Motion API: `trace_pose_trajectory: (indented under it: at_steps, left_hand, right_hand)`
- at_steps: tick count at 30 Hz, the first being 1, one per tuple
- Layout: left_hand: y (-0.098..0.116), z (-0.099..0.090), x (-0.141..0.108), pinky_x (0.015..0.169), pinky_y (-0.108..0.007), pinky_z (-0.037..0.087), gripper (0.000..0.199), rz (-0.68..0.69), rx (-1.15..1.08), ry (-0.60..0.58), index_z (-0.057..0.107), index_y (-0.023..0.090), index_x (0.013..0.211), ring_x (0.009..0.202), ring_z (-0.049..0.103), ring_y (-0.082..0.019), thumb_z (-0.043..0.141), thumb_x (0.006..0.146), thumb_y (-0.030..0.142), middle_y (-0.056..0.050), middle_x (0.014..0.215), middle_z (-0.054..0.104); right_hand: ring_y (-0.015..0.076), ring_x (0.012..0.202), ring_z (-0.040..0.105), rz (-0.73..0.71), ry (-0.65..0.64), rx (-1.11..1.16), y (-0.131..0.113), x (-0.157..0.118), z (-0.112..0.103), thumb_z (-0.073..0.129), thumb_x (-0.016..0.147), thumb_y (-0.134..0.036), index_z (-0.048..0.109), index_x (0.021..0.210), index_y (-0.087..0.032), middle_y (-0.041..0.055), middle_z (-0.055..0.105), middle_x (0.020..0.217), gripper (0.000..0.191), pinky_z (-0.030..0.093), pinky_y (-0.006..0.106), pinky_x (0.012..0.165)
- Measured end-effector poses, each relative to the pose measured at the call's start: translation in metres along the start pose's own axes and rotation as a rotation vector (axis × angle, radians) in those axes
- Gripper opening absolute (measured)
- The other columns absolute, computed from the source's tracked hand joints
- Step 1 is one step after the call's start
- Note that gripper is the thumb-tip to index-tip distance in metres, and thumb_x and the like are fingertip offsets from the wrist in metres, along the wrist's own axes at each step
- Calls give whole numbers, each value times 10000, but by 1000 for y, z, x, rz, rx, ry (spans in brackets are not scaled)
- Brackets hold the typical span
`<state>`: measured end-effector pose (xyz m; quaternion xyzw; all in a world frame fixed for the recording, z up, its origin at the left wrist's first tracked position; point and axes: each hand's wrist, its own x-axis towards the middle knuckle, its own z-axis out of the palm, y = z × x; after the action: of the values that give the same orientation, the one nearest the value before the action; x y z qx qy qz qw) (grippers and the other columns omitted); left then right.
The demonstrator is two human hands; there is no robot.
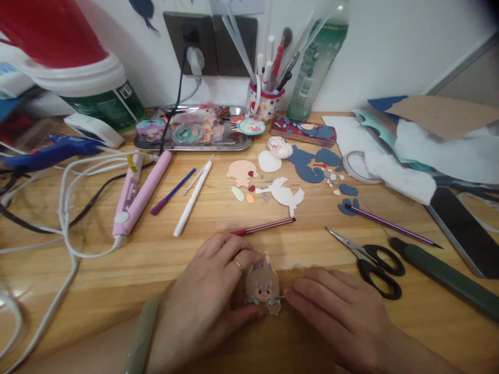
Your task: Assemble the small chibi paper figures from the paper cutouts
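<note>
In front of me on the wooden table lies a small cartoon paper figure (262,286) with a brown head, a smiling face and light blue bits below it. My left hand (212,283), wearing a ring and a bangle, grips it between thumb at the lower edge and fingers at the upper left. Fingers pressed together, my right hand (337,304) reaches the figure's right side. A thin light sliver shows at its fingertips, too small to name. Beyond the hands lie a white paper cutout (286,194), a peach paper cutout (241,172) and dark blue paper pieces (307,165).
Black-handled scissors (364,254), a purple pencil (393,224) and a dark green tool (448,275) lie at right, near a phone (465,228). At left are a pink hair straightener (142,195), pens and cables. Behind stand a metal tray (195,147), a pen cup (265,103) and a bottle (317,65).
</note>
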<state>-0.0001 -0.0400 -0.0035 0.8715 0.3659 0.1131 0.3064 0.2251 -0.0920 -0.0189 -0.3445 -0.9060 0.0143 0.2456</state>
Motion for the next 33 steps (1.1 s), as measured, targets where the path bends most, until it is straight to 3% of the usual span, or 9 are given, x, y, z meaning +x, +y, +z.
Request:
trace_pose_trajectory:
  at_steps: [33]
  left_hand:
    - [0,0,1,862,-410,415,428,10,42,-6,446,247,1121,1055,423,-246,642,743,292,-38,1108,500]
  right_hand:
    - [162,739,560,49,18,-20,4,3,0,507,815,-104,593,887,-108,52,646,794,112,411,286,597]
